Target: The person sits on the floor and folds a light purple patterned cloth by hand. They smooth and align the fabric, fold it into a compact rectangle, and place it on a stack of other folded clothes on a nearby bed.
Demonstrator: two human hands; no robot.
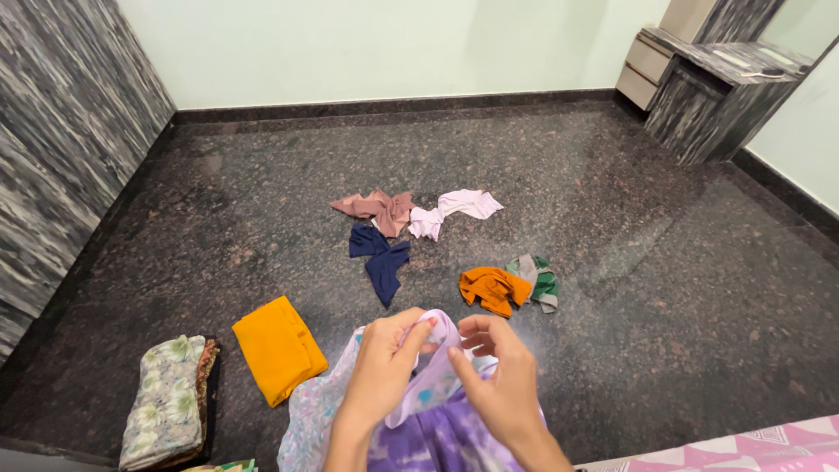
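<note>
Both hands, left hand (384,358) and right hand (498,380), pinch a lilac patterned garment (437,428) close below the camera. Five crumpled cloths lie on the floor (664,288): pink-brown (377,210), white (459,210), navy (380,258), orange (494,288), green-grey (537,278). Two folded pieces lie left: yellow (278,348), floral (166,398).

- the purple and lilac garment (437,428) runs off the bottom edge, its lower part unseen.
- both forearms are cut off there too.
- the left hand (384,367) and right hand (498,385) cover the cloth's upper hem.
- the pink patterned fabric (743,450) shows only a corner.
- the cabinet (708,96) is cropped at the top.
</note>
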